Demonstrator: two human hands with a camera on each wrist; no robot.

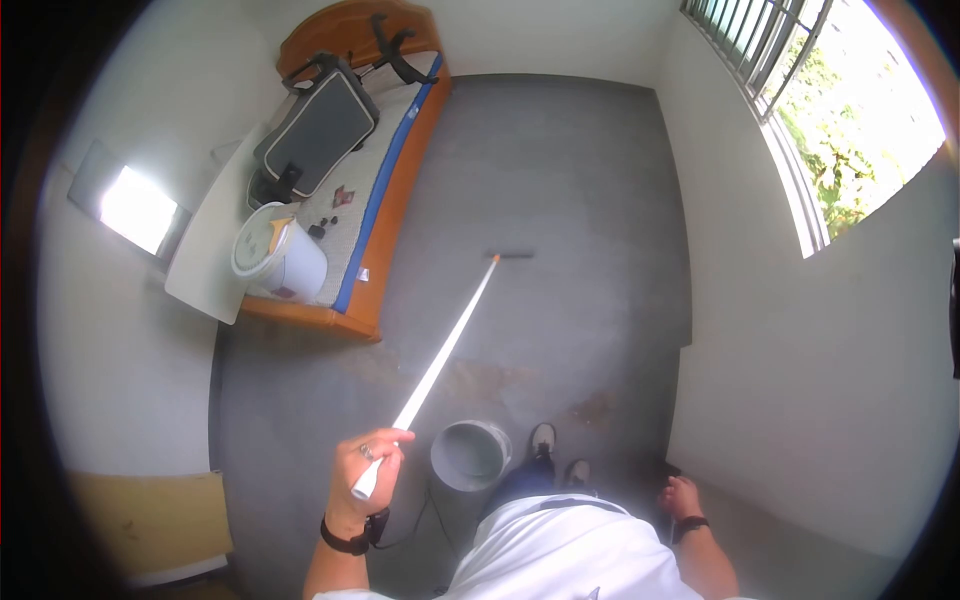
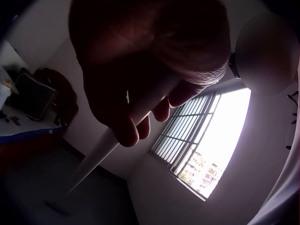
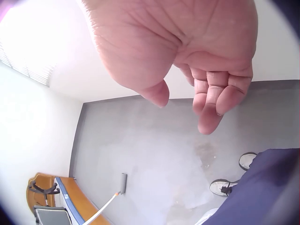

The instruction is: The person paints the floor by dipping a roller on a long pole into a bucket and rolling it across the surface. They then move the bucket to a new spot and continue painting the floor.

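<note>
The left hand grips a long white pole near its end; in the left wrist view the fingers of the left hand curl round the pole. At the pole's far end a grey roller lies on the grey floor, and it shows in the right wrist view as a dark roller. The right hand hangs at the person's right side. Its fingers are loosely curled with nothing in them, as the right hand in its wrist view shows.
A grey bucket stands on the floor beside the feet. At the left, a wooden bed holds an upturned office chair and a white bucket. A yellowish board lies at lower left. The barred window is at right.
</note>
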